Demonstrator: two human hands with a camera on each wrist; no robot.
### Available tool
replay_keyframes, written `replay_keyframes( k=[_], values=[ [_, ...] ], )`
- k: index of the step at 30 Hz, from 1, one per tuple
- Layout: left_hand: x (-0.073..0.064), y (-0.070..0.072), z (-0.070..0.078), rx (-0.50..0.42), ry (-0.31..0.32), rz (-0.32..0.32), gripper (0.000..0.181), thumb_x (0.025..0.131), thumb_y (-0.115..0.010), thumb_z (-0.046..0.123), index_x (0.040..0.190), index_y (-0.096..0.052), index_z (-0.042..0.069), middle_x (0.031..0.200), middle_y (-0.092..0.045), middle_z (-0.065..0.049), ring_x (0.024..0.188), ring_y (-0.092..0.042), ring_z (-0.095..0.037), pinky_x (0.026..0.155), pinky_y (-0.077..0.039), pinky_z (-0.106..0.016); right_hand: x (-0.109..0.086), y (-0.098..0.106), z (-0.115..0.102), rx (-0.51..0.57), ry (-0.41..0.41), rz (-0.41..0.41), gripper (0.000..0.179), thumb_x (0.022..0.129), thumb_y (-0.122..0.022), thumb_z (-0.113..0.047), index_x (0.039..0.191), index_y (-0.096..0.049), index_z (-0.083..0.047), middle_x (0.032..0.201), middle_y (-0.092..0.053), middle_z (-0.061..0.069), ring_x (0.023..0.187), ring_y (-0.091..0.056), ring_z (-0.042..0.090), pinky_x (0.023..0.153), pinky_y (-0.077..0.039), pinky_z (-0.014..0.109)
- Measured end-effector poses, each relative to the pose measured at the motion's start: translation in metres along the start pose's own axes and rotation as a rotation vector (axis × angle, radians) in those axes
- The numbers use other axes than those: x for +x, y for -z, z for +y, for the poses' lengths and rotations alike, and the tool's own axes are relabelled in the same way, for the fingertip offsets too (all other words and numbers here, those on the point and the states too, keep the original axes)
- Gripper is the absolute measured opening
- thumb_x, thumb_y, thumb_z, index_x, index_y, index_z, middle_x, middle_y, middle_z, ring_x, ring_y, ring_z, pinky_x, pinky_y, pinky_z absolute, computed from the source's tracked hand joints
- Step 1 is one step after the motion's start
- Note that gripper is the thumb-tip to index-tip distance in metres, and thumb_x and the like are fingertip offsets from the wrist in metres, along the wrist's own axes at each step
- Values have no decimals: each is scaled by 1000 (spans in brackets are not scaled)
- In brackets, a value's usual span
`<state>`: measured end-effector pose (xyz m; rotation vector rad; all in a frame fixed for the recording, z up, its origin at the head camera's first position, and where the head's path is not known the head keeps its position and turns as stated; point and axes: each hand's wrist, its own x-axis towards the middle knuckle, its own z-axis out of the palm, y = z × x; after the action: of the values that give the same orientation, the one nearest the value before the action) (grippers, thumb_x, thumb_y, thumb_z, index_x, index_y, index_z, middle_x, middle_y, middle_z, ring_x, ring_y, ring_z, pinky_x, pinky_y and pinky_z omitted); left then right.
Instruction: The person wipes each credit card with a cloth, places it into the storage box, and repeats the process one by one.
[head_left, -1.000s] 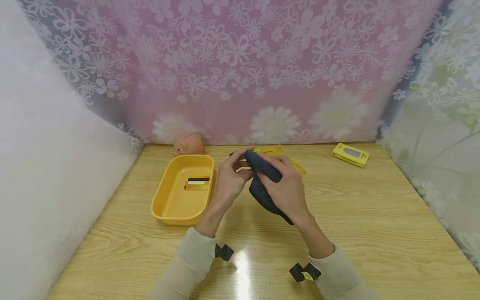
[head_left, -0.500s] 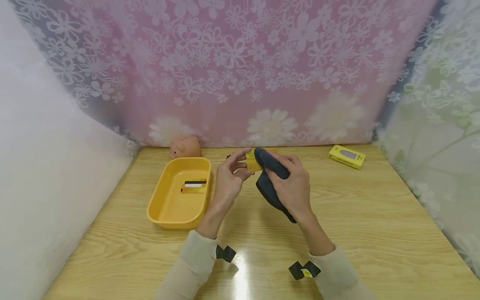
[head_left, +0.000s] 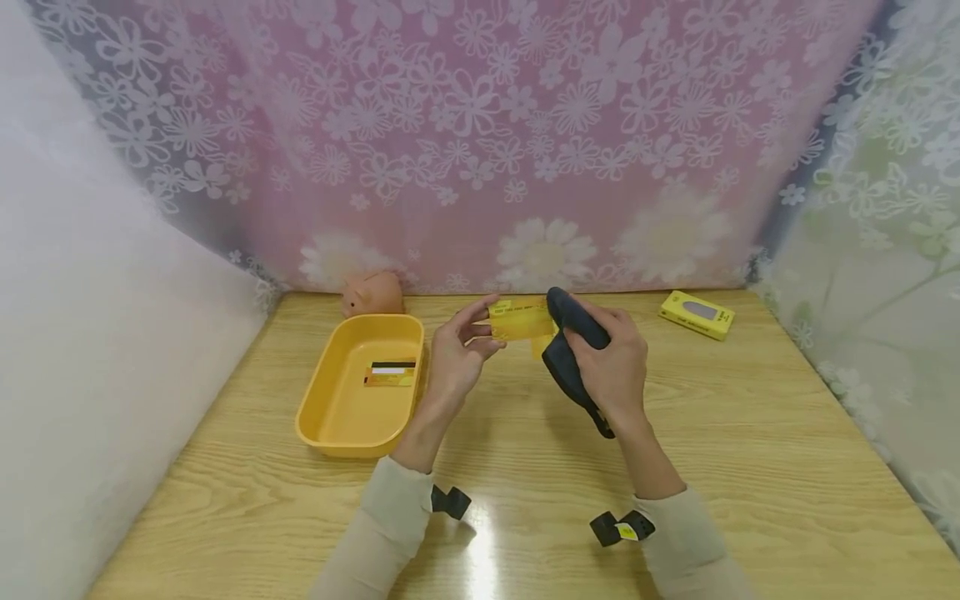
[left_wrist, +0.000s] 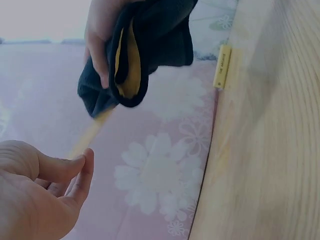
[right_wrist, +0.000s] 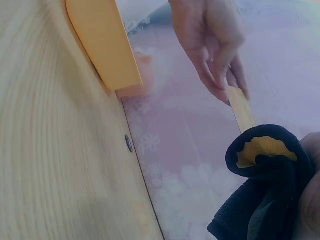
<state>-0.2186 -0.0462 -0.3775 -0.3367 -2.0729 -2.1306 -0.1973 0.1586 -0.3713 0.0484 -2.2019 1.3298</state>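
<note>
Two hands work near each other above the pale wood-grained bench (head_left: pixel 487 467), toward the middle of its back edge: the left hand (head_left: pixel 461 354) pinches one end of a thin yellow rectangular card (head_left: pixel 517 320), while the right hand (head_left: pixel 611 350) grips a soft dark blue fabric piece with black edging (head_left: pixel 566 367) that covers the card's other end. How firmly the fabric bears on that hidden end I cannot tell, and this looks like the weak point. If it is tight, a pull from either side could bend the card or jerk it out of the left fingertips, which hold only a small part of it. If it is slack, the card could slip and land flat on the bench, where something so thin would be awkward to lift. The fabric would probably give under a hard squeeze, so its yellow-lined fold could bunch and snag a corner. Lower down, the left forearm (head_left: pixel 420 442) passes by the front-right corner of the shallow yellow plastic tray (head_left: pixel 356 450); a careless swing might nudge that toward the bench's left edge and shift the black-striped orange card (head_left: pixel 390 380) inside.
</note>
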Motion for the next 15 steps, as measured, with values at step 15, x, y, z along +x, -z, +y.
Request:
replay_keyframes(
  k=[15],
  values=[
    [2,-3,-7,21,48,-23,58,92,-71,-12,142,-67,16,128,-61,-13,106,-64,-30,89,-63,-33,-9,-7,-12,97,172,-103,50,91,-82,-10,136,-72,-25,118,-65,13,108,-64,32,87,-61,54]
  ],
)
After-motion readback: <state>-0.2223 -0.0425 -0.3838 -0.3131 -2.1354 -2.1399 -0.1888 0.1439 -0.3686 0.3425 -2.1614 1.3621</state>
